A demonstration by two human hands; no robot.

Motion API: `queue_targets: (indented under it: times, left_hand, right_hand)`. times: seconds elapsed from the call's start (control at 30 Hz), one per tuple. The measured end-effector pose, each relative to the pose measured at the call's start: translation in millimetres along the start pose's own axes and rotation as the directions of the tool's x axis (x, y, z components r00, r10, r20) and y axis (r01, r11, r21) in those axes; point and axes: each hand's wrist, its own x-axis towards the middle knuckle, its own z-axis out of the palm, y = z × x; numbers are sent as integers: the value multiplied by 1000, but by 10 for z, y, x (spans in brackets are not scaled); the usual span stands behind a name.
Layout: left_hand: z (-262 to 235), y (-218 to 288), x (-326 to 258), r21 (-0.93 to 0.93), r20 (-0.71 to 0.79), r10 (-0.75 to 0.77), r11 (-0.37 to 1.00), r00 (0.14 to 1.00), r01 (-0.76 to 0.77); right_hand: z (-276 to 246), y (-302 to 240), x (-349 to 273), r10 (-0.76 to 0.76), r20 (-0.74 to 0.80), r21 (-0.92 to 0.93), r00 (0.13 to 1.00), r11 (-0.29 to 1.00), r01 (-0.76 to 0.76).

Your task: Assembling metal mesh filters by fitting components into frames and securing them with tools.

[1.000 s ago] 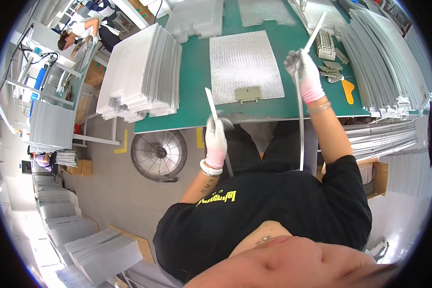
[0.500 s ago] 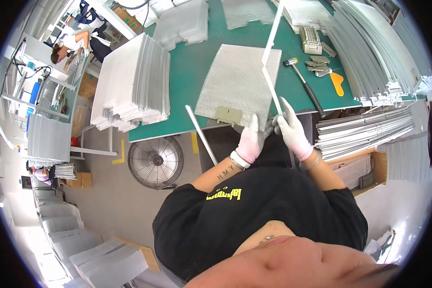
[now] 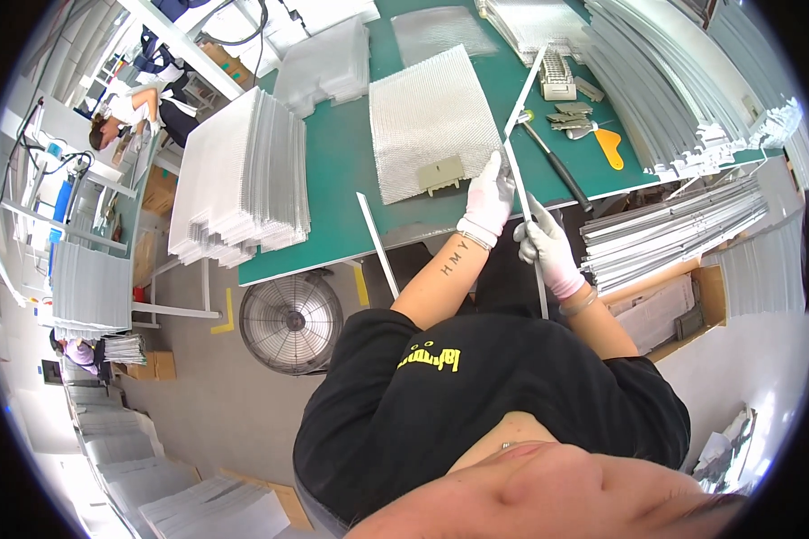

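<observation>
A gloved right hand [image 3: 548, 250] is curled around a thin, bent white strip [image 3: 525, 92]. The gloved left hand [image 3: 489, 199] is at a silvery mesh sheet's [image 3: 431, 112] near right corner — its grip unclear. The sheet, bearing a gray-green plate [image 3: 441, 174], lies on a green table [image 3: 340, 166].

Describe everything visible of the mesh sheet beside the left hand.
The mesh sheet is silvery, roughly rectangular and metallic-looking, with a fine grid texture. It appears to lie flat on the green table, slightly askew. A grey-green tabbed plate rests at its near edge. The left hand is at its near right corner; contact is unclear.
</observation>
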Motion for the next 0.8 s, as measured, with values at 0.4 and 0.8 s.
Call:
queue_targets:
  times: [0.4, 0.8]
  left_hand:
    - [-243, 10, 167, 614, 148, 264, 731, 953, -298]
    - [-216, 1301, -1160, 864, 490, 497, -386, 716, -323]
  right_hand:
    - [132, -249, 278, 9, -97, -475, 995, 878, -54]
    - [-100, -579, 1477, 195, 71, -501, 978, 855, -134]
